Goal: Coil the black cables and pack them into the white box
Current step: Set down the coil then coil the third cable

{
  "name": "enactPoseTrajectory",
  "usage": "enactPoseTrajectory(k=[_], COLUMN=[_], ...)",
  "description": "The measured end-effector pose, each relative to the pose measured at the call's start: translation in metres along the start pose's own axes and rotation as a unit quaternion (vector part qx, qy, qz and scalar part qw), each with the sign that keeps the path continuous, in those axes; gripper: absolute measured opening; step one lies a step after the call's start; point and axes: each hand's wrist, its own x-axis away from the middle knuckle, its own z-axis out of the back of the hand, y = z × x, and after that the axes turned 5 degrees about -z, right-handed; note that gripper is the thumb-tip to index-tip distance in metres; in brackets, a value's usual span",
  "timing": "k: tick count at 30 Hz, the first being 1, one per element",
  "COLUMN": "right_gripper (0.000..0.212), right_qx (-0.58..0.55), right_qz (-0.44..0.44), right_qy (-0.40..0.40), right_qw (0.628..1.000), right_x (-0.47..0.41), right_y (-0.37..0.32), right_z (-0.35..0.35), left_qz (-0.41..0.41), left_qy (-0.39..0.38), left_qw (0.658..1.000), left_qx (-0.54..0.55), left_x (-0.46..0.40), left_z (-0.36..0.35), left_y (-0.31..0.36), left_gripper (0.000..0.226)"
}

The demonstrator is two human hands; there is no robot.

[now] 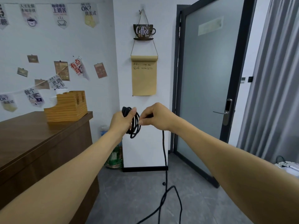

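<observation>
My left hand (123, 120) grips a bundle of several loops of black cable (135, 126), held up at chest height in front of a white pillar. My right hand (155, 116) pinches the same cable just right of the loops. From under my right hand the loose length of the cable (165, 159) hangs straight down and trails in curves across the grey floor toward the bottom edge. At the right edge a white object (289, 165) with a black cord shows partly; I cannot tell whether it is the box.
A brown wooden counter (37, 143) stands at the left with a slatted wooden holder (68, 107) and stacked white cups on it. A frosted glass door (208, 88) with a handle is at the right, grey curtains beyond it. A green bag (114, 157) sits by the pillar's foot.
</observation>
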Motion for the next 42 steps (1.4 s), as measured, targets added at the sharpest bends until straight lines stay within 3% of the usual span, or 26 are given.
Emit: enactPoseTrajectory(k=[8,19,23,27,34,42], right_gripper=[0.010,0.012,0.017,0.017,0.016,0.008], right_qx=[-0.135,-0.161,-0.167,-0.208,-0.178,-0.069], right_qz=[-0.032,-0.086,-0.119,-0.148,-0.211,-0.207], right_qy=[0.043,0.112,0.076,0.055,0.117,0.169], right_qw=[0.989,0.977,0.976,0.965,0.954,0.961], right_x=[-0.004,-0.005,-0.001,0.004,0.022,0.032], right_y=[0.009,0.017,0.025,0.043,0.084,0.098], right_z=[0.005,0.010,0.009,0.008,0.022,0.024], left_qz=[0.057,0.030,0.025,0.050,0.068,0.069], left_qy=[-0.102,-0.188,-0.216,-0.175,-0.037,0.096], left_qw=[0.990,0.972,0.969,0.976,0.988,0.988], left_qx=[0.082,0.136,0.121,0.123,0.132,0.098], left_x=[0.016,0.025,0.027,0.023,0.008,-0.014], left_z=[-0.013,-0.015,-0.009,-0.001,0.034,0.054], left_y=[0.009,0.017,0.014,0.006,-0.003,-0.014], left_gripper=[0.052,0.048,0.021,0.031,0.036,0.036])
